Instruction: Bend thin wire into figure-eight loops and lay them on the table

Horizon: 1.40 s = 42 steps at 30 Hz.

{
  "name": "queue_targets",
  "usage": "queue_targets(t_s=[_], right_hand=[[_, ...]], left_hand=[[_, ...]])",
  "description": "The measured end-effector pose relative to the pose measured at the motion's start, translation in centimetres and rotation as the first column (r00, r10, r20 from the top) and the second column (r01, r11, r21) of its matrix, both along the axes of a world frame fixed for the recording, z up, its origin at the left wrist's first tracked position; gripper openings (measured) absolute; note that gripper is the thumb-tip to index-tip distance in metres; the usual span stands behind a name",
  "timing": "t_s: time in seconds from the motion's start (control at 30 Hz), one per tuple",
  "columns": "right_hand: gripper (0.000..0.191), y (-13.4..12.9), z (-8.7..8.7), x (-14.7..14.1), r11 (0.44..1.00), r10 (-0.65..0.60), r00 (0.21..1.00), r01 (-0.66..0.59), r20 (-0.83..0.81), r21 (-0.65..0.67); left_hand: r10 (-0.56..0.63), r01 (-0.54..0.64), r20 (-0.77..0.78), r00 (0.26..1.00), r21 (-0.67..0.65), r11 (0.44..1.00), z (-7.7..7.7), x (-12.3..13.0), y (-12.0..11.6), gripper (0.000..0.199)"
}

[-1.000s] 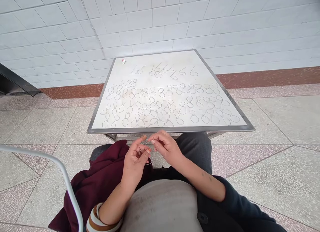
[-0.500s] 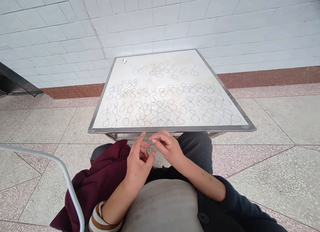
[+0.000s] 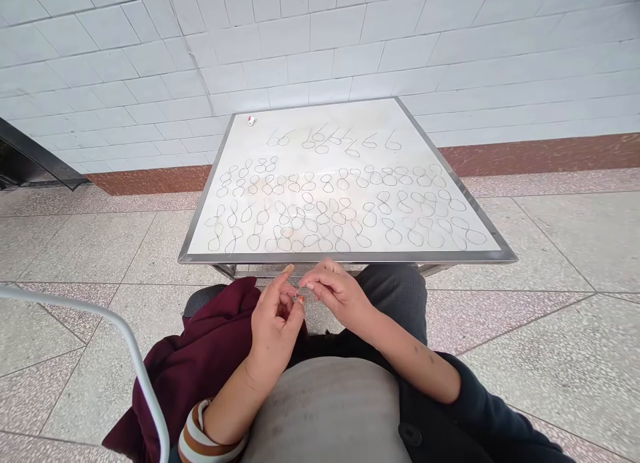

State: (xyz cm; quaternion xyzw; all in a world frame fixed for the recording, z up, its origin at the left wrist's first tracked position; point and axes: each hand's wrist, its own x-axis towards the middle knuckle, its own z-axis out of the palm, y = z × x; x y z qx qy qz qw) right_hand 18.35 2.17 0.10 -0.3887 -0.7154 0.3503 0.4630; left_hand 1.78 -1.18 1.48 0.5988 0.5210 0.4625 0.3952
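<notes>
The widest part of the view is taken up by a white tiled wall (image 3: 320,36), with a speckled floor (image 3: 525,316) laid below. Against the wall a pale-topped table (image 3: 350,257) with a grey metal rim is set. Over the lap, on the left side, a maroon cloth (image 3: 200,363) is draped, and beside it a curved pale rail (image 3: 149,383) is seen.

Between the hands, just short of the table's near edge and off its top, a thin strand (image 3: 296,294) is held. The step in hand is judged to be a fine shaping of this strand. It would be best done with one side held firm while the other is turned in small moves, the crossing being pinned before any grip is let go; by too hard a pull, the curve could be spoiled.

By the right hand (image 3: 343,295) the strand is pinched, thumb and forefinger being pressed together at their tips. The left hand (image 3: 277,320) is held half curled, its forefinger raised apart from the thumb; the strand is met near the thumb tip, but whether it is gripped there cannot be told.

On the table, rows of figure-eight loops (image 3: 327,181) are spread, with six-shaped pieces (image 3: 323,148) laid farther back. At the far left corner a small red-and-white object (image 3: 251,121) is placed, too small to be identified
</notes>
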Motion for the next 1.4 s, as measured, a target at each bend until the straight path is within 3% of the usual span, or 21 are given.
queue_targets(t_s=[0.33,0.67,0.9,1.17,1.3,1.4], right_hand=[[0.024,-0.3,0.2,0.0,0.998,-0.015,0.99,0.006,0.14,0.063],[0.025,-0.4,-0.2,-0.4,0.994,-0.027,0.987,0.01,0.157,0.106],[0.026,-0.4,-0.3,-0.6,0.996,-0.032,0.99,0.021,0.134,0.087],[0.017,-0.2,0.6,-0.7,0.991,-0.056,0.998,0.059,0.029,-0.121],[0.012,-0.2,-0.1,-0.8,0.992,-0.04,0.999,0.037,-0.027,-0.119],[0.013,-0.3,-0.7,-1.2,0.972,-0.005,0.984,-0.037,-0.178,-0.234]], left_hand=[[-0.006,0.006,0.022,1.0,-0.041,0.999,0.4,0.1,-0.2,0.045],[-0.004,0.006,0.014,1.0,-0.09,0.996,0.4,-0.1,0.0,0.043],[0.011,0.003,0.07,0.997,-0.193,0.981,0.9,-0.1,0.3,0.042],[-0.018,0.048,0.128,0.992,-0.235,0.971,1.1,-0.5,0.6,0.042],[0.0,0.045,0.181,0.984,-0.248,0.968,1.2,-0.7,0.6,0.041],[0.039,0.044,0.289,0.957,-0.279,0.959,0.9,-0.7,0.6,0.041]])
